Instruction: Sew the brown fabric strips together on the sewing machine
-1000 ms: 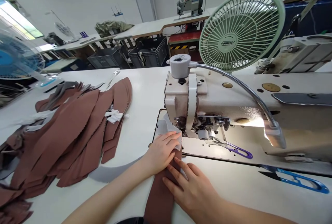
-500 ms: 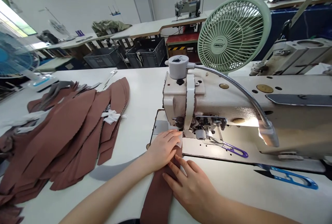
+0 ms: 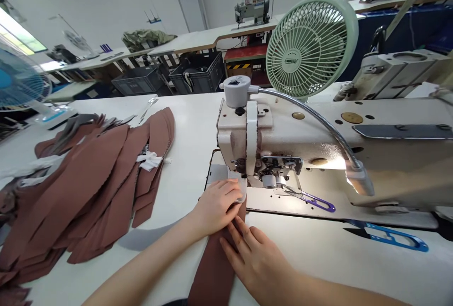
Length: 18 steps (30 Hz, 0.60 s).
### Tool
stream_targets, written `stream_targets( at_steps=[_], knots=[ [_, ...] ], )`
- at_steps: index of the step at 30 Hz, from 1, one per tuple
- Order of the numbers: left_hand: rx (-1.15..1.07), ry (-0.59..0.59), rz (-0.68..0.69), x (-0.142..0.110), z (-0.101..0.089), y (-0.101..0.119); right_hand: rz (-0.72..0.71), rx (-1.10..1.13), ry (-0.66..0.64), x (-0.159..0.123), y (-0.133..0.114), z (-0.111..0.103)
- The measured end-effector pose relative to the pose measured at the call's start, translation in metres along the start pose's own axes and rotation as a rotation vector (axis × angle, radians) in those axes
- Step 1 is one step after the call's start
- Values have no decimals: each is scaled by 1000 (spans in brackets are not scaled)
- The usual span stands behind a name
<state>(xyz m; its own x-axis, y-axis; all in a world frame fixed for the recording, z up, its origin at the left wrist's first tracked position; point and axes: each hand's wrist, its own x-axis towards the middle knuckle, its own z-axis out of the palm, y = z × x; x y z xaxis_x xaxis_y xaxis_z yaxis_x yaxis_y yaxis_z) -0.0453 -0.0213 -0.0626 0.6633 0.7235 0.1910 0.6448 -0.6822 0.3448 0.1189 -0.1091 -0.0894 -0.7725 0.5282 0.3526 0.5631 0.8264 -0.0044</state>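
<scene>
A brown fabric strip (image 3: 213,268) runs from the table's near edge up to the sewing machine (image 3: 236,131). My left hand (image 3: 218,204) lies flat near the needle area, fingers stretched over a small white piece of material (image 3: 242,190) on top of the strip. Just below it, my right hand (image 3: 256,256) rests with its fingers extended on the strip and its right edge. Its fingertips are close to my left thumb. The needle and presser foot are mostly hidden behind the machine head and my left fingers.
Stacked brown fabric pieces (image 3: 95,183) cover the table's left side. Purple thread snips (image 3: 318,201) lie on the machine bed, blue snips (image 3: 396,237) on the table at right. A flexible lamp (image 3: 359,178) arches over the bed. A green fan (image 3: 311,46) stands behind the machine.
The camera view has shifted slightly. More of the white piece shows beside my left fingertips, while both hands stay on the strip in nearly the same pose.
</scene>
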Motion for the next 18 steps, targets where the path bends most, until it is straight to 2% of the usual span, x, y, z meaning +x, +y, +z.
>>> stream_targets(
  at_steps=[6, 12, 18],
  knots=[
    [136, 89, 88, 1, 5, 3, 18, -29, 48, 2, -17, 8],
    [248, 87, 91, 10, 3, 2, 80, -101, 233, 8, -21, 13],
    [380, 56, 75, 24, 8, -7, 96, -116, 219, 10, -16, 13]
  ],
)
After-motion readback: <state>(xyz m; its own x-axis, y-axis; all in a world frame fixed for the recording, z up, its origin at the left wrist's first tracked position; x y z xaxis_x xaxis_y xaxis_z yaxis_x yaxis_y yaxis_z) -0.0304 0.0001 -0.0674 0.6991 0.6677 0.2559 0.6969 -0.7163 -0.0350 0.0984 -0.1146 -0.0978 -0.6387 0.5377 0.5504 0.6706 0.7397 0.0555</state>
